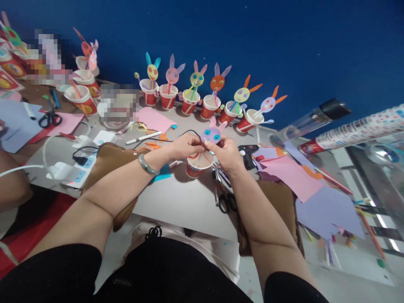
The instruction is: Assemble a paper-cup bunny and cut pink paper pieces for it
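Note:
A purple paper rabbit face with pink ears and blue eyes stands above a red-and-white paper cup in front of me. My left hand, with a bangle at its wrist, pinches at the lower left edge of the face. On the other side, my right hand grips the face's lower right edge, thumb towards me. Thin strips, some of them red, show inside the cup's mouth under my fingers. What exactly lies between the fingertips is partly hidden.
Several finished rabbit cups line the blue wall. Black scissors and a black glue gun lie right of the cup. A white marker, a power strip and brown cushions are left; coloured paper is right.

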Available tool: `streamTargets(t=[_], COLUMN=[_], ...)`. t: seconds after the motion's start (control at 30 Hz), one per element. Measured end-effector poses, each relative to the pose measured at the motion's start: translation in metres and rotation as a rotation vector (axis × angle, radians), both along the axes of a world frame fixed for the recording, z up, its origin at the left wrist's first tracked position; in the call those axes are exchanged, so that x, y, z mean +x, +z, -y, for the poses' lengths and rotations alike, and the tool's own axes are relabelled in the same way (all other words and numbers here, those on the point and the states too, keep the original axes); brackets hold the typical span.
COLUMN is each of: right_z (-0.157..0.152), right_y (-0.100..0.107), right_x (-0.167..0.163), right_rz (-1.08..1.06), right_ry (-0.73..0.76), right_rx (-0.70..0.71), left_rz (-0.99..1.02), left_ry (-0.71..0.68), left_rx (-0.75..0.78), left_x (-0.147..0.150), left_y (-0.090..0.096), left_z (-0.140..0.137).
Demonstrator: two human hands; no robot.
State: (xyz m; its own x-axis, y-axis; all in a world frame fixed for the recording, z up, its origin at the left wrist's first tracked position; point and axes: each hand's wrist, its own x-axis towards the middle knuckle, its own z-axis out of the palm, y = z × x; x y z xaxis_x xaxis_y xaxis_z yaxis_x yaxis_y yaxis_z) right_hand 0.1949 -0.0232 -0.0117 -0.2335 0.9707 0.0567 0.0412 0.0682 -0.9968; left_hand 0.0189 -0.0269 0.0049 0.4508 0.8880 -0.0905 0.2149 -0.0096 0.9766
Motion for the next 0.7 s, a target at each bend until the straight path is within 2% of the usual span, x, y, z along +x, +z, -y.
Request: streamTargets(t=[0.17, 0.37, 0.47, 0.7], right_z=[0.0007, -0.0048, -0.0063, -0.0017], right_y=[0.0003, 0.0034, 0.0034, 0.0068], right_x=[-0.0009, 0.004, 0.0054, 0.0021], right_rz=[-0.011, -0.112, -0.104, -0.042], right_ry=[-0.013, 0.047, 0.043, 0.018], right_rx=[0.023, -0.034, -0.043, -0.018], left_rz=[0.002, 0.063, 0.083, 0.055], left_ry=[-0.001, 0.021, 0.032, 0.009], left_rx=[0.015, -0.049, -0.084, -0.047], left_x=[0.001, -0.0021, -0.0028, -0.0029], left_y=[-0.0001, -0.0014, -0.0032, -0.0029], left_z=[-0.0002, -0.001, -0.0023, -0.0008])
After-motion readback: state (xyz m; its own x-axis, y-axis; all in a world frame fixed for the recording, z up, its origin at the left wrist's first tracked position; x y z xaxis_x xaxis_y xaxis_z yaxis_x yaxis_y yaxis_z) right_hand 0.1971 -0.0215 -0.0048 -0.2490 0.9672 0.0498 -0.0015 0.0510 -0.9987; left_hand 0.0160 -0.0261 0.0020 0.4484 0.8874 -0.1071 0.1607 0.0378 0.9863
